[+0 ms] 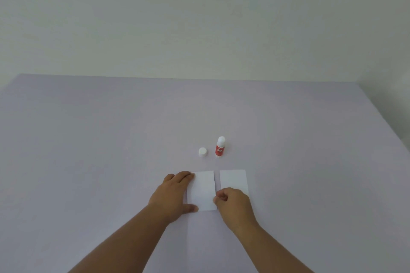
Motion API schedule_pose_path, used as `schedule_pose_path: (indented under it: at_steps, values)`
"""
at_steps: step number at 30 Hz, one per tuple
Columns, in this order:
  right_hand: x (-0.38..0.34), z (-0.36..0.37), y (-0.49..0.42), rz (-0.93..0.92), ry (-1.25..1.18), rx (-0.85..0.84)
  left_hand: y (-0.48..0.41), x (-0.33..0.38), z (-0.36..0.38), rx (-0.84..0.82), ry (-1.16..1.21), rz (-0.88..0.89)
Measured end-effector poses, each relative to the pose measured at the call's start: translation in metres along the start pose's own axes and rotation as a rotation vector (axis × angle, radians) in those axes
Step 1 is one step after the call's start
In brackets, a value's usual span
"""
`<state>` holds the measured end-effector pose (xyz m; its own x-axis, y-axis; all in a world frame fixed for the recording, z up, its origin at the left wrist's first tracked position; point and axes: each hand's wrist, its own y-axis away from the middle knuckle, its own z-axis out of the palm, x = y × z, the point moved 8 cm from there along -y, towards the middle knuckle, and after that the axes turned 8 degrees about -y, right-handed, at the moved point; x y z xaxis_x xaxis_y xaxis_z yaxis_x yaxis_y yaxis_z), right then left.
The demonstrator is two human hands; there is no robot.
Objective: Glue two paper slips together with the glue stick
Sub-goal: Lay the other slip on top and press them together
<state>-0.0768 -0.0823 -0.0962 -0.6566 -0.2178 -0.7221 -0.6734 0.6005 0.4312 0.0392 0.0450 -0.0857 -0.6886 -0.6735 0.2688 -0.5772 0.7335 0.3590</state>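
Two white paper slips lie side by side on the table. My left hand point(175, 195) rests flat on the left edge of the left slip point(204, 188), fingers spread. My right hand point(233, 204) has its fingers curled at the gap between the slips, pinching at the left slip's right edge and covering the near part of the right slip point(233, 179). Behind the slips the red glue stick point(220, 147) stands upright and uncapped, its white tip showing. Its white cap point(202, 152) sits to its left.
The pale lilac table point(111, 150) stretches wide to the left and right. A plain wall point(199, 17) runs along its far edge, and the table's right edge slants down at the far right.
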Motion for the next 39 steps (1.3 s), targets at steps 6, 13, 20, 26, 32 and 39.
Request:
schedule_pose_path:
  at_steps: [6,13,20,26,32,39]
  values:
    - [-0.005,0.0,0.0,0.031,-0.041,0.01,-0.001,-0.002,0.002,-0.019,0.015,-0.014]
    - [-0.003,-0.01,0.007,0.057,-0.175,-0.003,0.012,-0.024,-0.007,0.139,0.751,-0.34]
    - [0.004,-0.026,0.017,0.071,-0.366,0.027,0.021,0.002,0.016,-0.093,1.245,-0.45]
    - [-0.007,-0.055,0.027,-0.065,-0.265,0.249,0.021,0.016,0.005,-0.009,1.251,-0.44]
    - [-0.033,-0.052,0.041,-0.271,-0.27,0.182,0.023,0.042,-0.003,0.022,1.276,-0.391]
    - [-0.018,-0.054,0.039,-0.136,-0.429,0.1,0.027,0.063,-0.008,0.032,1.3,-0.352]
